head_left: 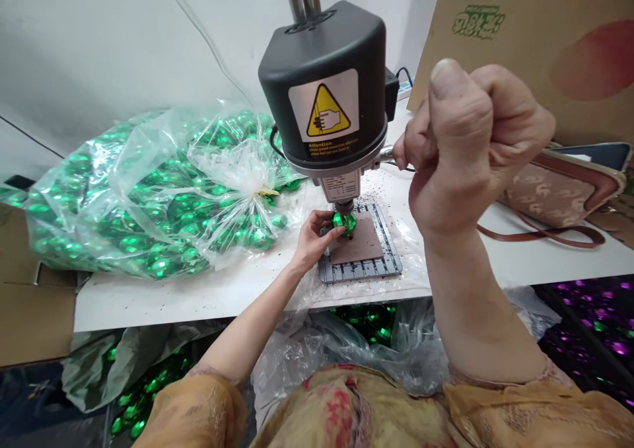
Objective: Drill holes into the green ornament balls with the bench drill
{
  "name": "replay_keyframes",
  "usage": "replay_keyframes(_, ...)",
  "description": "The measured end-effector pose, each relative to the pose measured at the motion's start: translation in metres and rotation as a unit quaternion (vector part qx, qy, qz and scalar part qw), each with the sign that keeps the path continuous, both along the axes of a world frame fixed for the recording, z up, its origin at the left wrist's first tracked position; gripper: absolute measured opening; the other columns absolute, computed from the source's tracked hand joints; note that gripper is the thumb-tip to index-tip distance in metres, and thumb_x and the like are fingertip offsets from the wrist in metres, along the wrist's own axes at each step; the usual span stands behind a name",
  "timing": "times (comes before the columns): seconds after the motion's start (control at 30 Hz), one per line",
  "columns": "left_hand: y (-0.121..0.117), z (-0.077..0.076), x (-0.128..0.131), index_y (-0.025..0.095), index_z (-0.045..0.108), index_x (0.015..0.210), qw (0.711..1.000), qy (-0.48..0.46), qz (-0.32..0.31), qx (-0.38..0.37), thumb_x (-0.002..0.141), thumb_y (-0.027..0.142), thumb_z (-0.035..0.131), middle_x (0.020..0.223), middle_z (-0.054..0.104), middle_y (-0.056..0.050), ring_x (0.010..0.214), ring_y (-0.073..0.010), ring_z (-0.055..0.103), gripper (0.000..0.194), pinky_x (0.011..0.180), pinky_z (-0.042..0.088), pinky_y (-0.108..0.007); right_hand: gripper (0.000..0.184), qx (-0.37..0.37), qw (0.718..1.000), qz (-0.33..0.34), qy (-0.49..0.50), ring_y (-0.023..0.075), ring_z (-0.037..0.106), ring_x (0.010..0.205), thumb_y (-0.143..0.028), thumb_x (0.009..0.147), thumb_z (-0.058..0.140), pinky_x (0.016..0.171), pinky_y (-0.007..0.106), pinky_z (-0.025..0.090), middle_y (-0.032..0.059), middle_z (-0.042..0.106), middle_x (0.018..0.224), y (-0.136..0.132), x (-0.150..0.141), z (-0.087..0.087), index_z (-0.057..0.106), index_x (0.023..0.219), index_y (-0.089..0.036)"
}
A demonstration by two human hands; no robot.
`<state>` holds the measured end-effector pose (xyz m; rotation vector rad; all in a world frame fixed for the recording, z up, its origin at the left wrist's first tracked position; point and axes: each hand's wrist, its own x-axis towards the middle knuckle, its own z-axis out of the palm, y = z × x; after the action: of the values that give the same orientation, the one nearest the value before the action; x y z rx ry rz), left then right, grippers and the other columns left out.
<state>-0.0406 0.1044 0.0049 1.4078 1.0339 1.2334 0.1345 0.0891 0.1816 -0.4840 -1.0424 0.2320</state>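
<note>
A small black bench drill press (324, 84) with a yellow warning sticker stands on the white table (163, 296). My left hand (313, 238) pinches a shiny green faceted bead (343, 221) and holds it right under the drill's tip, over a brown pad on the grey grooved base plate (364, 271). My right hand (463, 144) is raised close to the camera, curled into a fist round the press's metal lever (387, 152), with only the lever's end showing.
A big clear plastic bag (148, 197) full of green beads lies on the table to the left. More bagged green beads (369, 322) sit below the table edge. A brown handbag (559, 184) and a cardboard box (535, 45) are on the right. Purple beads (594, 316) lie lower right.
</note>
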Motion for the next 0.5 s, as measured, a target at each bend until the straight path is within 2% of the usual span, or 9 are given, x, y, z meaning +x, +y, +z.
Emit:
replay_keyframes(0.23, -0.003, -0.009, -0.005, 0.022, 0.065, 0.11, 0.997, 0.061, -0.022, 0.034, 0.07, 0.044, 0.088, 0.113, 0.071, -0.008, 0.115, -0.026, 0.064, 0.051, 0.108, 0.046, -0.046, 0.046, 0.005, 1.0, 0.0, -0.002, 0.0056, 0.034, 0.042, -0.023, 0.091, 0.056, 0.046, 0.025, 0.029, -0.0057, 0.023, 0.052, -0.001, 0.0, 0.001, 0.023, 0.059, -0.021)
replay_keyframes(0.5, -0.014, -0.008, -0.004, 0.022, 0.06, 0.116, 0.99, 0.08, -0.085, 0.083, 0.075, 0.035, 0.086, 0.133, 0.063, -0.01, 0.129, -0.0265, 0.058, 0.05, 0.113, 0.042, -0.046, 0.045, -0.002, 1.0, 0.001, 0.002, 0.0053, 0.034, 0.044, -0.03, 0.092, 0.057, 0.047, 0.024, 0.031, -0.0063, 0.025, 0.053, 0.0, 0.0, -0.003, 0.026, 0.061, -0.023)
